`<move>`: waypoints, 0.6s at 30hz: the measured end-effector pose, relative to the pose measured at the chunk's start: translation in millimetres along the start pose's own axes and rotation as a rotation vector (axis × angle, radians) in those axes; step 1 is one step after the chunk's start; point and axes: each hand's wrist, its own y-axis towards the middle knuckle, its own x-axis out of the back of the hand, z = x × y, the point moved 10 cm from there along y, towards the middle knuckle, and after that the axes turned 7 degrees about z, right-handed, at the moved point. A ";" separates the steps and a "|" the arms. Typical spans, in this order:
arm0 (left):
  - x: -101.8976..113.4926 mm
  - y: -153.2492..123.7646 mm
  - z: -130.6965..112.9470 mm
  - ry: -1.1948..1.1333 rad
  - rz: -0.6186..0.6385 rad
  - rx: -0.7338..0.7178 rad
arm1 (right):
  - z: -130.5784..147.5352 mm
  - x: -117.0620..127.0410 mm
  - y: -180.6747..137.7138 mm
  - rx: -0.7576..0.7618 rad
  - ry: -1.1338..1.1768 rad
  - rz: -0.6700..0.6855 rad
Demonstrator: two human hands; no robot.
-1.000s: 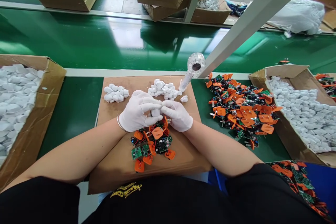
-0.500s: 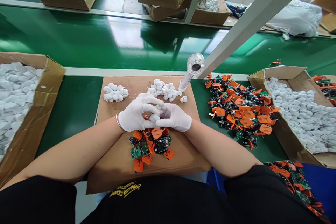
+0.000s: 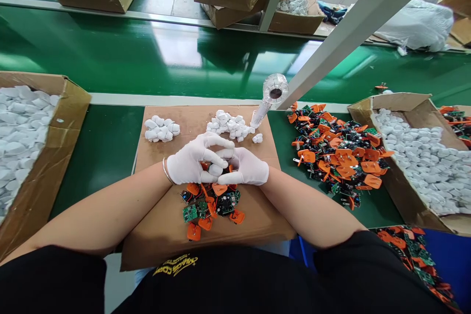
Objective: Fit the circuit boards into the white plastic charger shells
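Observation:
My left hand (image 3: 198, 159), in a white glove, is closed with a small white plastic shell (image 3: 215, 170) between its thumb and fingers. A bit of orange shows behind the shell. Facing it, my gloved right hand (image 3: 248, 166) has its fingers curled and its thumb by the shell; whatever it grips is hidden. Just below both hands lies a small heap of orange plug parts with circuit boards (image 3: 227, 202), on a cardboard sheet (image 3: 257, 216). Beyond them rest two clusters of white shells, a left one (image 3: 162, 129) and a right one (image 3: 228, 125).
A clear plastic handheld fan (image 3: 275, 92) stands at the sheet's far edge, near a slanted metal post (image 3: 331, 44). To the right are a large pile of orange plug parts (image 3: 336, 152) and a box of white shells (image 3: 393, 98). Another box (image 3: 69, 122) stands left.
My hands have drawn slightly apart at the fingertips. The white shell has shifted a little down and left with my left hand, and some orange shows beside it.

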 end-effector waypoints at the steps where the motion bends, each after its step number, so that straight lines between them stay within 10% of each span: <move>1: -0.3 0.1 0.7 -0.006 -0.004 0.010 | 0.1 -0.7 0.1 0.005 -0.014 0.007; 18: -6.3 0.7 -15.3 0.266 -0.015 0.002 | 1.6 2.9 -0.8 -0.078 -0.230 -0.191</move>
